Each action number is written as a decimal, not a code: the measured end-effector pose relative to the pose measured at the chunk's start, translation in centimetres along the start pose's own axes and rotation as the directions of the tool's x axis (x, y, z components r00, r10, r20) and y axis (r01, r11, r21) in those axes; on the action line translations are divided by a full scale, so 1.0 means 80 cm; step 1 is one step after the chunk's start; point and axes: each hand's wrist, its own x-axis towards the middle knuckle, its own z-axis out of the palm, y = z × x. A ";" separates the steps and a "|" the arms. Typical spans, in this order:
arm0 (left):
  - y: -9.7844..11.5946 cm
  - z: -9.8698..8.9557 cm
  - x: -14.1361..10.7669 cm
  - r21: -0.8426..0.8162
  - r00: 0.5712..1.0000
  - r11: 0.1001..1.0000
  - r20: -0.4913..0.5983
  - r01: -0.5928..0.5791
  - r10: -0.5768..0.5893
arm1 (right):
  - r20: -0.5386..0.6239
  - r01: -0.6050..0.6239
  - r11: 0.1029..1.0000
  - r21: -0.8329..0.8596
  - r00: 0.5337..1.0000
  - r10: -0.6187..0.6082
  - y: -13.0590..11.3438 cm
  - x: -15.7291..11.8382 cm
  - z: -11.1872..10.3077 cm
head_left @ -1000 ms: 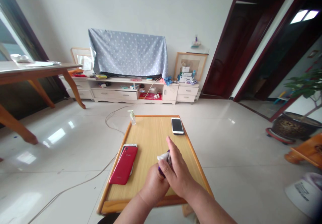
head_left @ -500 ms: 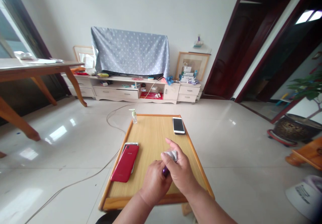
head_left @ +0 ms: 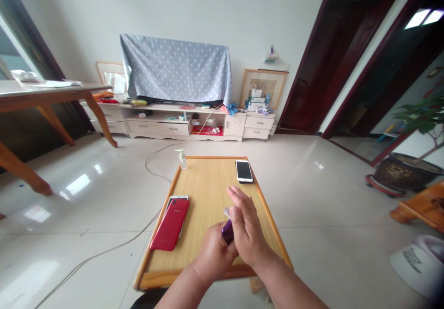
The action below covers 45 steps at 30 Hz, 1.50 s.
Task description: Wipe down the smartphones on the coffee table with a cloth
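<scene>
My left hand is shut around a purple handheld device, which is tilted up above a low wooden board table. My right hand is pressed against the device's far side, pinching a white cloth, and mostly hides the cloth. Beyond my hands, a white-framed phone lies face up near the far right corner. To my left, a red phone rests on a white phone. A small pump bottle stands at the far left corner.
A pale cable snakes across the tiled floor left of the board. A wooden table stands at left, a low cabinet lines the far wall, and a potted plant sits at right.
My right hand has straightened and closed over the cloth, leaving less of it in sight, while more of the purple device shows. The view has shifted slightly.
</scene>
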 end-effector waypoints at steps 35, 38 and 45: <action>-0.012 -0.056 0.007 0.477 0.914 0.874 -0.306 -0.094 0.265 | 0.317 -0.643 0.552 0.530 0.754 0.575 0.064 0.012 -0.026; -0.013 -0.056 0.002 0.714 0.922 0.654 -0.029 -0.250 0.385 | 0.376 -0.671 0.507 0.541 0.732 0.568 0.063 0.010 -0.032; -0.006 -0.046 0.001 0.781 0.933 0.556 0.088 -0.282 0.350 | 0.373 -0.714 0.475 0.513 0.685 0.626 0.072 0.009 -0.038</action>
